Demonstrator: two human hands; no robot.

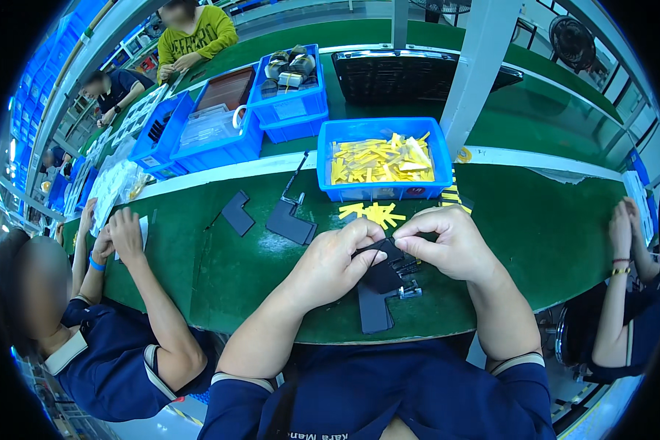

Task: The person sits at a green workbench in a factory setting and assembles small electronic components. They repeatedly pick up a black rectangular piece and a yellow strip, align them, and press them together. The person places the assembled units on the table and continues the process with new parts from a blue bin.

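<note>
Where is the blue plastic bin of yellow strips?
In the head view, the bin stands slightly right of centre, beyond the loose yellow strips, left of the white metal post.

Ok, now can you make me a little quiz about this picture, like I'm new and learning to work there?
1. Pick one: what colour are the strips in the nearest blue bin?
A) red
B) yellow
C) purple

2. True or false: the wearer's right hand is inside that bin.

3. Fill the gap: the wearer's left hand holds a flat part that is ____ in colour.

Key:
1. B, yellow.
2. False; it is on the wearer's side of the bin.
3. Black.
</note>
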